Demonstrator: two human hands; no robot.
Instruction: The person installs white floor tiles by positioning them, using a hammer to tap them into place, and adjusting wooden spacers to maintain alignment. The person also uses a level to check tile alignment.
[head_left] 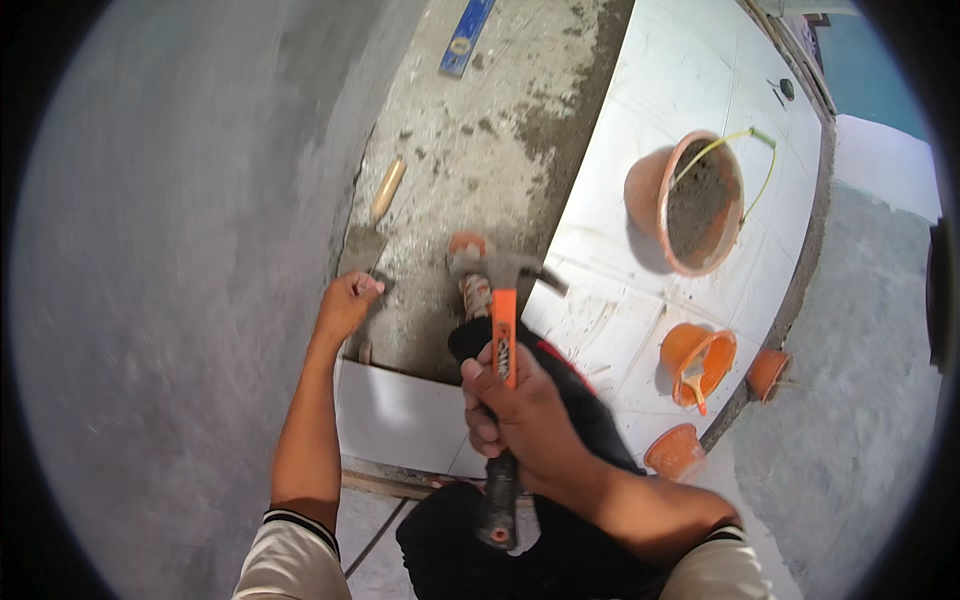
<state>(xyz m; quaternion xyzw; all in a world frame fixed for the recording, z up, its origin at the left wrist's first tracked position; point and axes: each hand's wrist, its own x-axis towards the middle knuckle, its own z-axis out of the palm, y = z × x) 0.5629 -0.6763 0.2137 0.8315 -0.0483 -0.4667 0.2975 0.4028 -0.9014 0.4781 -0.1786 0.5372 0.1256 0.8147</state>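
Note:
My right hand [525, 405] is wrapped round the handle of a claw hammer [504, 330], orange above and black at the grip. Its metal head points away from me, over my sandalled foot [476, 290]. Low by the grey wall, my left hand [352, 302] pinches a thin, dark, nail-like piece [375, 266], mostly covered by the fingertips. Just beyond those fingers lies a trowel with a wooden handle [389, 188], its grey blade [362, 246] flat on the rough cement strip [440, 200].
White tiles [610, 300] border the strip on the right. On them stand a bucket of wet mortar [665, 200] and a small orange bucket [690, 350] holding a brush [693, 377]. Two small pots [675, 452] sit nearby. A blue spirit level [465, 40] lies at the far end.

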